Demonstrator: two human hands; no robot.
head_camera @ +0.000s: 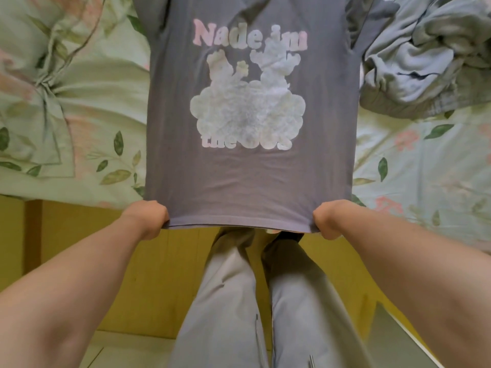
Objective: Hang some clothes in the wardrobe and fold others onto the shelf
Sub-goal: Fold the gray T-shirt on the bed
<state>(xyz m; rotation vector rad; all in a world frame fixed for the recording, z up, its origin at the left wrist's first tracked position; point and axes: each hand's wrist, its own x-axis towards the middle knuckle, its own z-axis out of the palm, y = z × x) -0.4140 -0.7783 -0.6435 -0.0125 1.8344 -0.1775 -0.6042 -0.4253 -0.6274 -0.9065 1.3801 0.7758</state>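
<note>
Tee [249, 176] is spread print-up on the bed [79, 123], collar end away from me and the hem taut just past the mattress edge. My left hand [147, 219] has one hem corner bunched in its curled fingers, and my right hand [328, 220] grips the other corner the same way. Feels like the smoothing-out bit before folding it for the shelf. Next I'd guess the hem goes up toward the collar, or the sides get tucked in first, keeping both corners level so it doesn't skew. Print reads something like "Nade im" in pink up top and "the 00s" below, but pale bear shapes on a cloud cover some letters, so I'm not sure. Crumpled grey-blue clothes pile [425, 62] sits on the bed to the right, near a sleeve.
</note>
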